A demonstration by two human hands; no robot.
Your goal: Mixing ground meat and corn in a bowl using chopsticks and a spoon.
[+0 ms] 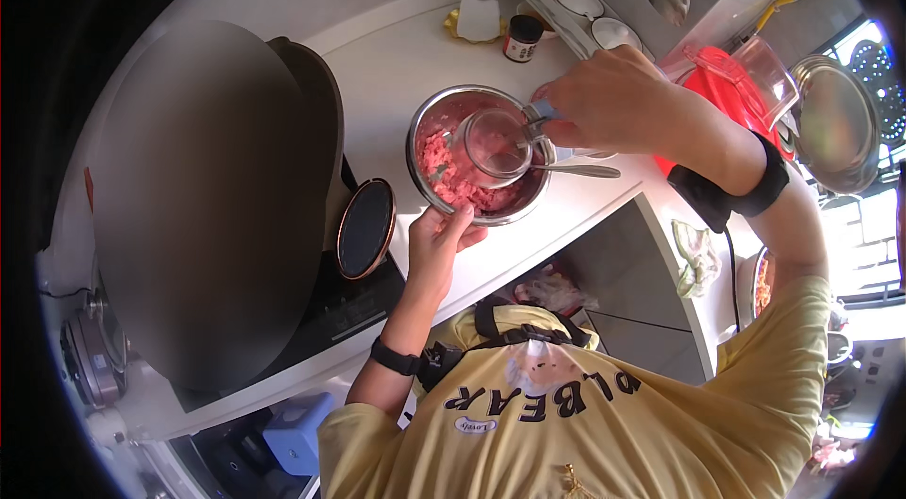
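A steel bowl [417, 180] of pink minced meat [442, 166] stands on the white counter. My left hand [442, 237] holds its near rim, thumb on the edge. With my right hand [601, 106] I hold a clear cup [495, 148] by its blue handle [541, 109], tilted over the bowl; its contents are hard to make out. A metal spoon [584, 170] rests in the bowl, its handle sticking out to the right beneath my right hand.
A dark jar [522, 39] and a yellow dish [453, 24] stand behind the bowl. Lidded white pots [577, 1] sit on a rack at the back. Left, a large blurred shape covers much of the black hob [354, 297], beside a round copper-rimmed disc [366, 228]. A red container [725, 85] stands right.
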